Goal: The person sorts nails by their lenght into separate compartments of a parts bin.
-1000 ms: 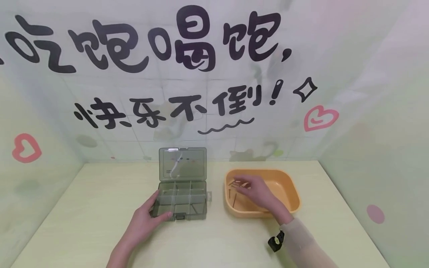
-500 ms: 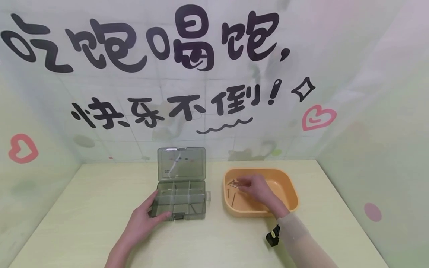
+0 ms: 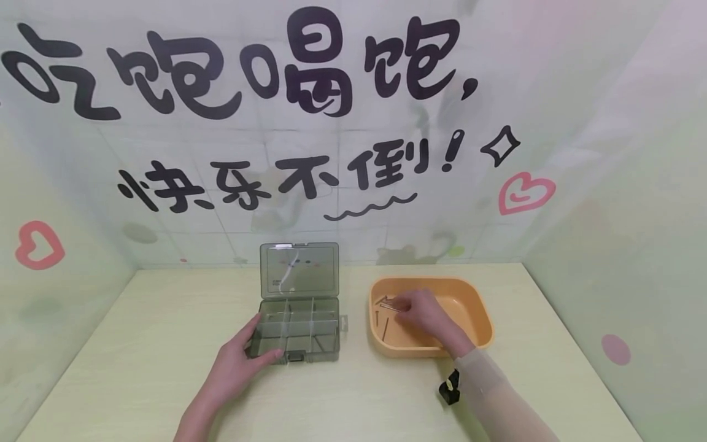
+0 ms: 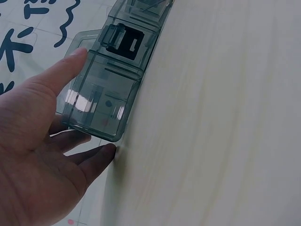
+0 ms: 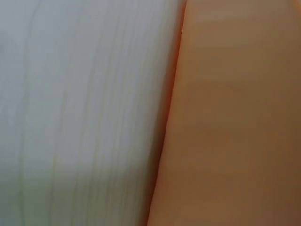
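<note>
A smoky clear compartment box (image 3: 301,329) stands on the table with its lid (image 3: 300,271) raised at the back. My left hand (image 3: 234,362) holds the box at its left front corner, thumb on the front edge and fingers at the side. In the left wrist view the thumb touches the box wall near the black latch (image 4: 128,42). Inside the orange basin (image 3: 482,307), my right hand (image 3: 424,312) pinches a thin metal nail or screw (image 3: 390,307). Several similar ones (image 3: 377,318) lie beside it. The right wrist view shows only basin wall and table.
A dark slim piece (image 3: 319,344) lies in the box's front right compartment. A clear tab (image 3: 344,323) juts from the box's right side. Printed walls enclose the table (image 3: 331,405) at the back and both sides. A black wrist device (image 3: 450,388) hangs below the right sleeve.
The right hand stays in the basin; its fingertips have shifted slightly, and a thin metal piece now shows more clearly at them. The left hand and box keep their places.
</note>
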Demonstrator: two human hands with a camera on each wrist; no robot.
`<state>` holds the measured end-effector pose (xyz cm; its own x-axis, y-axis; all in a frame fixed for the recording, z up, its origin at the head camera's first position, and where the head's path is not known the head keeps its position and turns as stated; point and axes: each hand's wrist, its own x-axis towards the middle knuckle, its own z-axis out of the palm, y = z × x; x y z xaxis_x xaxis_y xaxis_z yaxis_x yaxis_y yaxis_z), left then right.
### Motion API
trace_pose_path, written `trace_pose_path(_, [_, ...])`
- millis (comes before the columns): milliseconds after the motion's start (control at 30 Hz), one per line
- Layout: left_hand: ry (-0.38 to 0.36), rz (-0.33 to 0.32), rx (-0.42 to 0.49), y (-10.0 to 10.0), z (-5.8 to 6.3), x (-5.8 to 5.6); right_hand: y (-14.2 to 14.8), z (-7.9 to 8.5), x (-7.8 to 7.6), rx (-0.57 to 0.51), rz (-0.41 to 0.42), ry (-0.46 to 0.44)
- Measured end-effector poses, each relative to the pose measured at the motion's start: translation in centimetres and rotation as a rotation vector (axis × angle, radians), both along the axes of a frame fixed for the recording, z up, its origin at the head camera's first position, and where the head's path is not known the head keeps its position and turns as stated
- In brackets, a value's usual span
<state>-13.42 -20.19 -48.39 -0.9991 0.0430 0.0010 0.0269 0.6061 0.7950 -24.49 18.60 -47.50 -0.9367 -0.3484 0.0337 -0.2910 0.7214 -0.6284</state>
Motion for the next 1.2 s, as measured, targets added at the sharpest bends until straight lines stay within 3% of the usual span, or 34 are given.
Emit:
trace_pose_path(567, [0.001,0.001,-0.002,-0.2,0.1,0.0,-0.6,-0.3,-0.6,0.05,-0.01,0.1])
trace_pose_path(733, [0.007,0.001,0.0,-0.4,-0.1,-0.1,-0.7,-0.6,-1.0,0.077,0.022,0.14])
trace_pose_path(967, [0.008,0.0,0.009,-0.3,-0.3,-0.2,-1.0,-0.2,-1.0,0.115,-0.015,0.115])
trace_pose_path(1200, [0.008,-0.002,0.011,-0.1,-0.4,-0.2,-0.9,-0.2,-1.0,0.151,0.017,0.129])
